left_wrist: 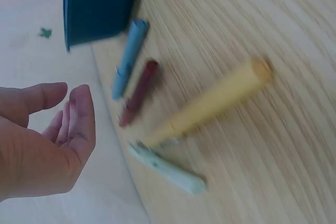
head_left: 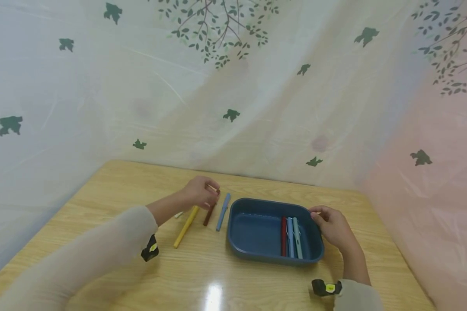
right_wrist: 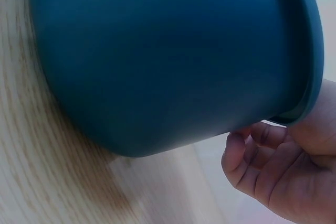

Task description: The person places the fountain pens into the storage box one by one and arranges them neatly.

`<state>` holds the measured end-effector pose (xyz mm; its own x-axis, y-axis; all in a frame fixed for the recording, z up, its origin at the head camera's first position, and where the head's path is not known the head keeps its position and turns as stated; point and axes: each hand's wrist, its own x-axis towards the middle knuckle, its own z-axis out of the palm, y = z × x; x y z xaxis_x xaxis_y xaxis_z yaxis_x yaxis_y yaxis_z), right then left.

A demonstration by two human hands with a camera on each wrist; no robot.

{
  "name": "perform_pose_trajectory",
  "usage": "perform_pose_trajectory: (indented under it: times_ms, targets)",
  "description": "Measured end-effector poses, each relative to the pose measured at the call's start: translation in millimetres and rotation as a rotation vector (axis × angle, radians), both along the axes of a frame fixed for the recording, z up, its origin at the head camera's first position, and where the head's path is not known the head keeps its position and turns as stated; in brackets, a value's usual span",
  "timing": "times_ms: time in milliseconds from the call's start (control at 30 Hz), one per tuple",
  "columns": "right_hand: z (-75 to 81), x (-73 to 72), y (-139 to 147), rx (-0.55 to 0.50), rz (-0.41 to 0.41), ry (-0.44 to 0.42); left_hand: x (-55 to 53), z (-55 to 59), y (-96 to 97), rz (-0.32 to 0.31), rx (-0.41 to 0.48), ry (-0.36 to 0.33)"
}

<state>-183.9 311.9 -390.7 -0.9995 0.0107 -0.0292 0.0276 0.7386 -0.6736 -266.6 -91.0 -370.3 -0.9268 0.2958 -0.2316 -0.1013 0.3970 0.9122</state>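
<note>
My left hand (head_left: 201, 192) reaches over the far end of a dark red pen (head_left: 208, 217) on the table. Its thumb and fingers are apart with nothing between them in the left wrist view. To either side of that pen lie a light blue pen (head_left: 223, 212) and a thicker yellow pen (head_left: 186, 227). Partly hidden by the arm in the head view, a pale green pen (left_wrist: 168, 167) shows whole in the left wrist view. My right hand (head_left: 333, 225) holds the far right corner of a dark blue box (head_left: 253, 252) by its rim.
Inside the box, a red pen (head_left: 283, 236), a blue pen (head_left: 290, 237) and a mint pen (head_left: 297, 238) lie side by side in the right half. The wooden table (head_left: 171, 276) backs onto a pale curtain (head_left: 257, 142) with leaf prints.
</note>
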Motion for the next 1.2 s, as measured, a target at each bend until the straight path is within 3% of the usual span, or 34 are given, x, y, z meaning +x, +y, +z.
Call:
perform_pose_trajectory:
  times_ms: [333,533,733,1200]
  targets:
    - [-1.8,-0.3,1,-0.009,-0.009,-0.004,-19.2,-16.3,-41.3,0.0,-0.111,0.033]
    - [-2.0,-0.5,-1,0.003,-0.003,0.008,-21.1,-25.4,-56.4,0.006,-0.201,0.071]
    - [-1.9,-0.5,-2,0.0,0.002,0.011,-20.5,-32.0,-64.2,-0.007,-0.259,0.118]
    - [-0.3,0.3,-1,0.007,-0.005,-0.003,-25.6,-39.3,-68.1,-0.075,-0.356,0.11]
